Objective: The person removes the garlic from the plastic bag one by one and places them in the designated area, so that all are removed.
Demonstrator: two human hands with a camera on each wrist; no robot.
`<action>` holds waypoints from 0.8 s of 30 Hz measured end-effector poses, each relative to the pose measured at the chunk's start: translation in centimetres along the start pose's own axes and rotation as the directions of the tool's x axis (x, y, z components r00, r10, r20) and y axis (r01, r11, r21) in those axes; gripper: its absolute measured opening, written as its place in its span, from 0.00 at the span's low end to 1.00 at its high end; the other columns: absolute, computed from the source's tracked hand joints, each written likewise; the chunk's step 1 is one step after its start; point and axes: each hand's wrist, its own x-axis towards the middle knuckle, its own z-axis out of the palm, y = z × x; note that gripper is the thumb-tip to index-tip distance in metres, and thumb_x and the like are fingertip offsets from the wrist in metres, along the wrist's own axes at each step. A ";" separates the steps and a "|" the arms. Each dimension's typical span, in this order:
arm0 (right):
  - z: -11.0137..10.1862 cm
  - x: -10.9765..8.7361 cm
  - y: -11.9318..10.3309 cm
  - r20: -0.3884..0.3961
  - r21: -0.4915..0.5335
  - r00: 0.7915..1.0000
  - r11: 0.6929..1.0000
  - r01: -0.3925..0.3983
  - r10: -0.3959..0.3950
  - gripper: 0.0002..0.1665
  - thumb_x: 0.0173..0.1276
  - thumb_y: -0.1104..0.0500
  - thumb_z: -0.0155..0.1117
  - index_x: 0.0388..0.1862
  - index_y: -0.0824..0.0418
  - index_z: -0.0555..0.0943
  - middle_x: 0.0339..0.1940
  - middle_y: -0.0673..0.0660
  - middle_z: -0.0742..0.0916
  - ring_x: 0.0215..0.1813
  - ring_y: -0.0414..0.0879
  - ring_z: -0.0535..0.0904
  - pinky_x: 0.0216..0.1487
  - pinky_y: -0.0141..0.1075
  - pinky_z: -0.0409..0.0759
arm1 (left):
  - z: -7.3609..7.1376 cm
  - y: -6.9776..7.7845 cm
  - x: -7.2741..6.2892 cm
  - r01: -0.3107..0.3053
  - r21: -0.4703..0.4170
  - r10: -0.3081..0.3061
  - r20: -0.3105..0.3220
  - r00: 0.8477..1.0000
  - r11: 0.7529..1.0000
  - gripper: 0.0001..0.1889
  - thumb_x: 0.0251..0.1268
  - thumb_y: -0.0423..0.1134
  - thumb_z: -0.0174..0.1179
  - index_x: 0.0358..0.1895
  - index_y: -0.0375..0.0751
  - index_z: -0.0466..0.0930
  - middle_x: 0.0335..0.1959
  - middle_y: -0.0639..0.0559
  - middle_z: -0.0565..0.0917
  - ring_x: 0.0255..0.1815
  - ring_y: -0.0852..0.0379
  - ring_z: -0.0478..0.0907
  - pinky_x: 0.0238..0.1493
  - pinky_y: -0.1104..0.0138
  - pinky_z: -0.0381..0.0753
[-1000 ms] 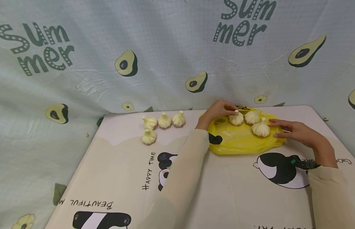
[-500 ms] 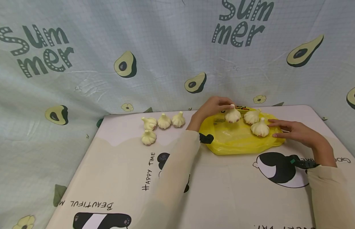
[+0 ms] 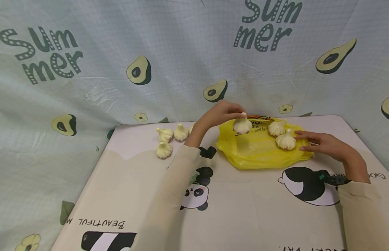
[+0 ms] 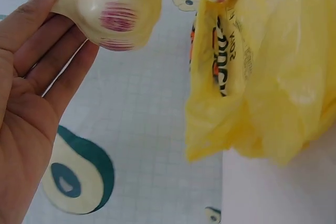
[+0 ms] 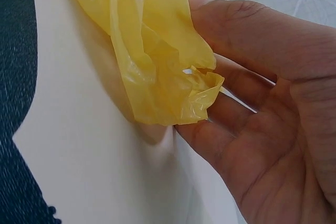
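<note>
My left hand (image 3: 220, 114) pinches a garlic bulb (image 3: 242, 125) by its stem, above the left end of a yellow plastic bag (image 3: 258, 157). In the left wrist view the thumb and fingers hold the stem of this pale, purple-streaked garlic bulb (image 4: 118, 11). Two more garlic bulbs (image 3: 286, 140) lie on the flattened bag. Beside them my right hand (image 3: 327, 144) rests at the bag's right end, its fingers loosely bent. The right wrist view has this hand (image 5: 273, 114) against the bag's crumpled end (image 5: 173, 93); its fingertips are partly hidden.
Several garlic bulbs (image 3: 164, 150) stand grouped at the back left of the table, one partly covered by my left forearm. A printed cloth (image 3: 169, 42) hangs behind the table's back edge. Panda drawings (image 3: 195, 195) mark the tabletop.
My left hand has lifted one garlic bulb off the bag and carried it leftward. The bag's left end has become uncovered. My right hand has stayed in place.
</note>
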 end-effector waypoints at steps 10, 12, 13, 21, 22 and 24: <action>0.1 -0.1 -0.1 -0.004 0.010 1.000 1.000 0.011 -0.011 0.35 0.73 0.50 0.67 0.72 0.66 0.72 0.79 0.72 0.63 0.75 0.77 0.57 0.66 0.72 0.62 | -2.2 1.0 -4.0 -0.004 0.022 0.005 -0.013 1.000 1.000 0.11 0.75 0.40 0.61 0.50 0.41 0.89 0.47 0.53 0.89 0.41 0.62 0.80 0.46 0.69 0.80; 0.1 -0.1 -0.1 -0.004 0.010 1.000 1.000 0.009 -0.009 0.36 0.73 0.50 0.67 0.72 0.66 0.72 0.79 0.72 0.63 0.75 0.77 0.57 0.66 0.72 0.62 | -2.5 1.1 -4.6 -0.004 0.019 0.005 -0.017 1.000 1.000 0.10 0.75 0.40 0.61 0.50 0.41 0.89 0.47 0.53 0.89 0.42 0.62 0.81 0.46 0.69 0.80; 0.1 -0.1 0.0 -0.004 0.012 1.000 1.000 0.008 -0.008 0.36 0.73 0.50 0.67 0.72 0.66 0.72 0.79 0.72 0.63 0.75 0.77 0.57 0.66 0.72 0.62 | -2.7 1.1 -4.9 -0.003 0.021 0.003 -0.020 1.000 1.000 0.10 0.74 0.40 0.62 0.50 0.41 0.89 0.47 0.53 0.89 0.43 0.62 0.81 0.47 0.69 0.80; 0.2 -0.1 0.1 -0.008 0.020 1.000 1.000 0.003 -0.002 0.36 0.72 0.50 0.68 0.72 0.67 0.72 0.78 0.73 0.63 0.75 0.78 0.56 0.66 0.73 0.61 | -3.5 1.3 -6.9 -0.012 0.008 0.012 0.003 1.000 1.000 0.10 0.72 0.36 0.64 0.50 0.39 0.89 0.50 0.51 0.89 0.49 0.61 0.83 0.51 0.68 0.82; 0.2 -0.1 0.1 -0.008 0.017 1.000 1.000 0.000 0.000 0.36 0.72 0.49 0.68 0.72 0.67 0.72 0.78 0.73 0.63 0.75 0.78 0.56 0.66 0.73 0.61 | -3.6 1.4 -7.2 -0.002 0.017 0.002 0.008 1.000 1.000 0.10 0.72 0.36 0.64 0.51 0.38 0.89 0.49 0.52 0.89 0.48 0.61 0.83 0.50 0.68 0.83; 0.3 -0.1 0.1 -0.008 0.017 1.000 1.000 -0.005 0.005 0.37 0.72 0.49 0.68 0.72 0.67 0.72 0.79 0.73 0.63 0.75 0.78 0.56 0.66 0.73 0.61 | -3.8 1.4 -7.6 0.022 0.038 -0.023 0.016 1.000 0.999 0.11 0.73 0.37 0.63 0.51 0.38 0.89 0.48 0.52 0.89 0.45 0.61 0.83 0.49 0.68 0.83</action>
